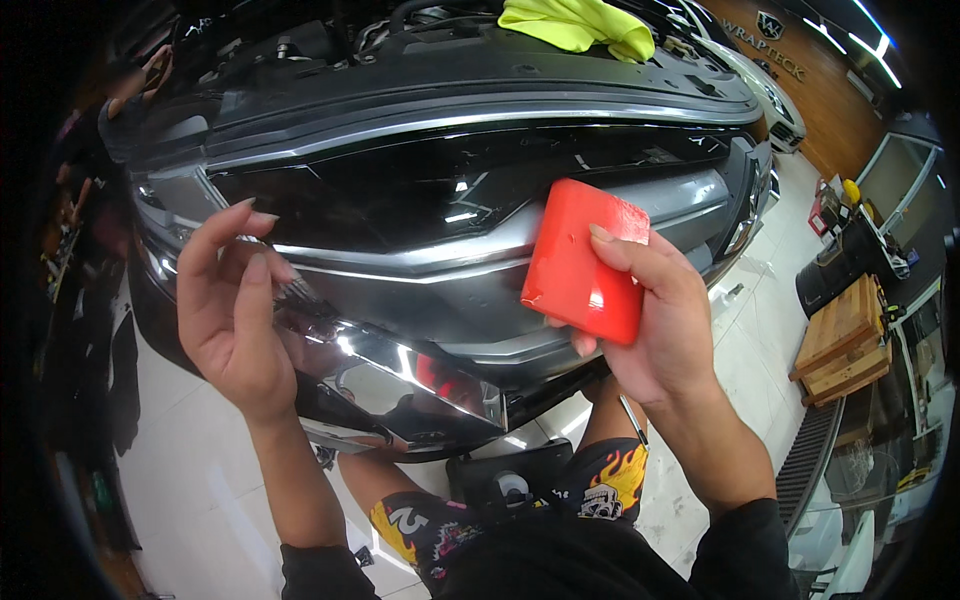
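Note:
My right hand [672, 320] grips a flat red squeegee [585, 262], rectangular with rounded corners. The thumb presses on its face and the fingers pass behind it, partly hidden. Behind the squeegee is the front of a dark car, with a glossy black panel [400, 200] and a silver trim strip [420, 263]. Raised at the left, in front of the car's left side, my left hand [235, 320] has its fingers loosely curled and apart, with nothing visible between them. Below the trim, a shiny black lower panel [400, 385] reflects the lights.
The bonnet is up, with a yellow-green cloth [580, 28] over the engine bay's edge. A wooden box [845, 335] and a black bin [830, 280] stand at the right on the tiled floor [760, 300]. Another person's arm [125, 100] shows far left; a white car [765, 85] stands behind.

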Demonstrator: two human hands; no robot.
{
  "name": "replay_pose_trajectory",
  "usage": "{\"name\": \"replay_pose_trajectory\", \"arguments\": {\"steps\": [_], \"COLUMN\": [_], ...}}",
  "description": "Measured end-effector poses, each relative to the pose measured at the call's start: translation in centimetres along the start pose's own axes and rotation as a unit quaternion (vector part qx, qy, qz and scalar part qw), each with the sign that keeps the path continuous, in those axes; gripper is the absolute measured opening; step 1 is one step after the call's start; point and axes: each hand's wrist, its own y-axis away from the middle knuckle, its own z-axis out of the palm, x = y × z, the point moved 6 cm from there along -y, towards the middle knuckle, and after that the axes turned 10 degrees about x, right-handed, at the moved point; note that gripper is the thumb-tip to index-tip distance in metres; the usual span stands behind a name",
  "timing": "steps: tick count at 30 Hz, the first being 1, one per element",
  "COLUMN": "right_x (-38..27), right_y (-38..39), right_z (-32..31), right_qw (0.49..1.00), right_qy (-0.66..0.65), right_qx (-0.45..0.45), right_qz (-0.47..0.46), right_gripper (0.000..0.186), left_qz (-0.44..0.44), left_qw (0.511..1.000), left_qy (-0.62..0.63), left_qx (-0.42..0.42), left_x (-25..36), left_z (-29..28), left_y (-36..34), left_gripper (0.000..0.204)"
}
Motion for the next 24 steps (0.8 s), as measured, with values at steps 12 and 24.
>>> {"name": "replay_pose_trajectory", "arguments": {"steps": [12, 24], "right_x": [0.4, -1.4], "right_y": [-0.5, 1.4], "right_z": [3.1, -1.8], "right_qw": [0.994, 0.99], "right_qy": [0.078, 0.134], "right_qx": [0.062, 0.046], "right_qz": [-0.04, 0.009], "right_gripper": [0.025, 0.035], "left_qz": [-0.017, -0.019], "left_qw": [1.0, 0.999], "left_qy": [0.006, 0.025], "left_qx": [-0.009, -0.034], "left_x": [0.5, -0.1], "left_z": [1.1, 0.5], "left_y": [0.0, 0.0], "left_gripper": [0.048, 0.047]}}
